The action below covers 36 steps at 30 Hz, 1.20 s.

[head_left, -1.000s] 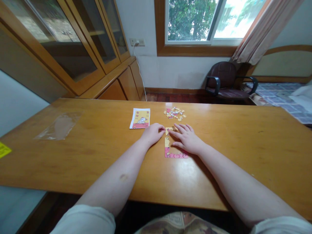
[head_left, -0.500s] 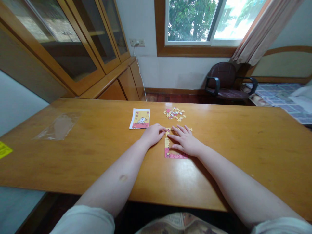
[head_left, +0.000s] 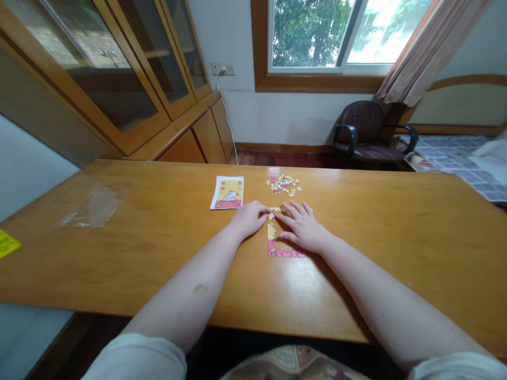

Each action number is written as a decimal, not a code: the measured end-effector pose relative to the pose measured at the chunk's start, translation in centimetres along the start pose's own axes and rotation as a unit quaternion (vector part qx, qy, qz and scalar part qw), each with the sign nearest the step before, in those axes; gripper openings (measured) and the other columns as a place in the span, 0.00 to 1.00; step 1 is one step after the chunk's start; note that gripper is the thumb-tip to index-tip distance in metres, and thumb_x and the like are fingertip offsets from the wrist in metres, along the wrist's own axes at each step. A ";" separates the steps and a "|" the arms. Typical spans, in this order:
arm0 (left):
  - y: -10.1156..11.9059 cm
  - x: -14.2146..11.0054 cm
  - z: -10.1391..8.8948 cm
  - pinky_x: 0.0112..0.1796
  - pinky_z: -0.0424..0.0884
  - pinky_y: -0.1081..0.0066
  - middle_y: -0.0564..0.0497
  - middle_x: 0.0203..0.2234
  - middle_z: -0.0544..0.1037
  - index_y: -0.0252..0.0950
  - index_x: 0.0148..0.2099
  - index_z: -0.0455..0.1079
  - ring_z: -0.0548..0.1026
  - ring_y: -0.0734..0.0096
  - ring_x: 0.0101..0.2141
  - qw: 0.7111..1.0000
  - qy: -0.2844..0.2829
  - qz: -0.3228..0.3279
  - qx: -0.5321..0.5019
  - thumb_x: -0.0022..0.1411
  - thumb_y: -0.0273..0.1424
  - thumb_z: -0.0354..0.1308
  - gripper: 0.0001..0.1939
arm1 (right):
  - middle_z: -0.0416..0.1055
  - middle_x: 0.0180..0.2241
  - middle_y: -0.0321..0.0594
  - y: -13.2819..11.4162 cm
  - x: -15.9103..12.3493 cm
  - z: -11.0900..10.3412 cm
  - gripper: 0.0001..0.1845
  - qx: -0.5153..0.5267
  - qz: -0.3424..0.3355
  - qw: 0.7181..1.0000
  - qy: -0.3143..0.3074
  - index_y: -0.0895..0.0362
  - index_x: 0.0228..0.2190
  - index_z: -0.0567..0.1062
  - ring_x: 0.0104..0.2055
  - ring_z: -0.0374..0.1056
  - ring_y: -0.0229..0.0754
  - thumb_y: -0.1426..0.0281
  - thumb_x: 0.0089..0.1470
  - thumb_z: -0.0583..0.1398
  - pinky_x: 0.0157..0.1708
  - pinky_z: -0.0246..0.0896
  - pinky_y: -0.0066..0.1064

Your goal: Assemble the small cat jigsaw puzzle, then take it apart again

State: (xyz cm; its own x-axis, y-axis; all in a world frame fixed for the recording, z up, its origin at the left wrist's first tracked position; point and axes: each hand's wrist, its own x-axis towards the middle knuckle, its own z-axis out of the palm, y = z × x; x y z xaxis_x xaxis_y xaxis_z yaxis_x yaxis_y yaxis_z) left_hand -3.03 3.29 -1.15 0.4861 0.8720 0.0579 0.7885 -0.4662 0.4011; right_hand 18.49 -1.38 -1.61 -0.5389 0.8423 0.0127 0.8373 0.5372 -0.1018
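A partly joined jigsaw puzzle [head_left: 271, 245] lies flat on the table, its yellow and pink border pieces framing bare wood. At its upper left corner, my left hand [head_left: 249, 218] has its fingers pinched together against a yellow jigsaw piece at the edge. My right hand [head_left: 304, 228] rests over the right part of the frame with fingers spread, hiding much of that side. Its index fingertip touches the upper left corner pieces, close to the left fingertips. Behind the hands sits a heap of loose jigsaw pieces [head_left: 283, 184].
Left of the loose pieces lies a picture card [head_left: 228, 193] showing a cartoon on yellow and pink. A clear plastic bag [head_left: 97, 205] is farther left on the wooden table [head_left: 166, 232]. Beyond stand a glass-door cabinet [head_left: 174, 113] and an armchair [head_left: 362, 129].
My right hand has shifted slightly, its index fingertip sliding up toward the upper left corner of the puzzle. The left hand stays in the same place.
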 end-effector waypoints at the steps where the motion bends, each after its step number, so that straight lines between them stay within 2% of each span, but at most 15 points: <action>1: 0.0 0.0 0.0 0.42 0.68 0.69 0.49 0.38 0.76 0.42 0.47 0.76 0.74 0.66 0.40 1.000 -0.001 0.002 0.000 0.63 0.34 0.52 0.14 | 0.48 0.66 0.49 -0.1 0.0 0.0 0.36 0.000 0.000 1.000 0.001 0.47 0.63 0.56 0.67 0.41 0.61 0.46 0.59 0.47 0.61 0.33 0.60; 5: -0.1 0.0 0.0 0.40 0.69 0.69 0.48 0.37 0.75 0.43 0.47 0.76 0.74 0.65 0.38 1.000 -0.009 0.003 -0.002 0.62 0.36 0.53 0.14 | 0.49 0.66 0.48 0.1 0.1 -0.3 0.34 -0.004 0.000 1.000 0.015 0.48 0.62 0.59 0.66 0.42 0.60 0.47 0.59 0.48 0.61 0.32 0.59; 7: -0.2 0.0 0.0 0.40 0.69 0.69 0.48 0.37 0.75 0.42 0.47 0.76 0.74 0.65 0.38 1.000 -0.009 -0.001 -0.007 0.62 0.35 0.54 0.14 | 0.52 0.65 0.47 1.0 0.1 -0.5 0.31 -0.009 0.025 0.998 0.050 0.50 0.59 0.64 0.66 0.44 0.58 0.50 0.61 0.48 0.62 0.31 0.57; 9: -0.2 0.0 0.0 0.41 0.69 0.69 0.48 0.38 0.75 0.42 0.46 0.76 0.74 0.65 0.39 1.000 -0.004 -0.006 -0.014 0.62 0.34 0.54 0.13 | 0.59 0.62 0.47 2.5 -0.1 -0.8 0.27 -0.011 0.086 0.991 0.103 0.53 0.56 0.69 0.63 0.50 0.55 0.55 0.62 0.48 0.62 0.33 0.53; 11: -0.2 -0.1 0.0 0.41 0.68 0.69 0.49 0.38 0.75 0.42 0.47 0.76 0.74 0.65 0.40 1.000 0.002 -0.007 -0.019 0.62 0.34 0.54 0.13 | 0.67 0.56 0.48 4.4 -0.3 -1.2 0.24 -0.007 0.167 0.976 0.143 0.56 0.53 0.72 0.57 0.59 0.53 0.60 0.63 0.47 0.59 0.42 0.49; 13: -0.2 -0.1 0.0 0.41 0.68 0.69 0.49 0.38 0.75 0.42 0.47 0.76 0.74 0.65 0.39 1.000 0.006 -0.005 -0.021 0.62 0.36 0.54 0.14 | 0.73 0.49 0.49 6.3 -0.7 -1.4 0.22 -0.006 0.234 0.963 0.132 0.58 0.50 0.74 0.50 0.65 0.52 0.65 0.62 0.47 0.52 0.51 0.45; 15: -0.1 -0.1 0.0 0.40 0.69 0.69 0.48 0.37 0.75 0.42 0.47 0.76 0.74 0.65 0.39 1.000 0.003 -0.004 -0.019 0.62 0.39 0.54 0.15 | 0.75 0.46 0.48 7.6 -1.1 -1.7 0.20 -0.008 0.262 0.960 0.096 0.57 0.46 0.77 0.47 0.67 0.50 0.68 0.60 0.48 0.48 0.55 0.41; 18: -0.2 0.0 0.1 0.40 0.68 0.69 0.48 0.37 0.75 0.41 0.47 0.76 0.74 0.66 0.38 1.000 0.000 -0.005 -0.016 0.63 0.41 0.54 0.16 | 0.76 0.44 0.45 8.1 -1.5 -1.9 0.18 -0.004 0.243 0.968 0.064 0.55 0.42 0.78 0.46 0.68 0.47 0.68 0.59 0.50 0.45 0.57 0.36; 22: -0.3 0.0 0.2 0.40 0.68 0.69 0.48 0.37 0.75 0.42 0.47 0.76 0.73 0.66 0.38 1.000 0.000 -0.004 -0.019 0.63 0.41 0.54 0.16 | 0.76 0.42 0.43 7.4 -1.4 -1.8 0.16 0.027 0.162 0.985 0.049 0.54 0.42 0.79 0.43 0.70 0.44 0.64 0.58 0.55 0.43 0.59 0.31; 25: -0.3 0.0 0.1 0.41 0.68 0.68 0.48 0.37 0.75 0.41 0.47 0.76 0.73 0.65 0.39 1.000 0.006 -0.009 -0.027 0.62 0.39 0.54 0.15 | 0.76 0.43 0.41 6.9 -1.0 -1.5 0.15 0.055 0.133 0.989 0.039 0.52 0.43 0.78 0.43 0.71 0.42 0.66 0.59 0.55 0.43 0.60 0.28; 30: -0.1 0.0 -0.2 0.43 0.68 0.68 0.48 0.39 0.75 0.39 0.47 0.75 0.73 0.65 0.41 0.998 0.024 -0.017 -0.056 0.61 0.34 0.54 0.14 | 0.76 0.42 0.45 6.3 -0.6 -1.4 0.15 0.048 0.179 0.983 0.010 0.54 0.43 0.77 0.41 0.71 0.45 0.70 0.58 0.54 0.41 0.60 0.30; 33: -0.2 0.0 -0.2 0.43 0.69 0.67 0.48 0.39 0.75 0.39 0.47 0.74 0.73 0.65 0.41 0.997 0.038 -0.023 -0.065 0.62 0.34 0.53 0.14 | 0.75 0.42 0.49 6.1 -0.6 -1.2 0.13 0.064 0.219 0.973 -0.021 0.58 0.41 0.76 0.42 0.71 0.47 0.71 0.58 0.54 0.40 0.60 0.32; 36: -0.2 -0.1 -0.3 0.44 0.69 0.67 0.48 0.38 0.75 0.38 0.47 0.74 0.73 0.66 0.41 0.996 0.049 -0.026 -0.073 0.62 0.33 0.53 0.14 | 0.74 0.43 0.50 6.2 -0.7 -0.9 0.14 0.084 0.234 0.968 -0.024 0.59 0.43 0.75 0.44 0.70 0.47 0.71 0.58 0.53 0.42 0.61 0.33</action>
State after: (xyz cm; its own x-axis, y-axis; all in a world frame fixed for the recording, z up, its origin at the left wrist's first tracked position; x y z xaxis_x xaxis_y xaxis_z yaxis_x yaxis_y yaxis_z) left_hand -3.32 3.36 -1.00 0.4017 0.9078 0.1205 0.7444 -0.4004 0.5344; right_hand 24.11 1.37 -1.37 -0.1114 0.9865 -0.1200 0.9659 0.0791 -0.2466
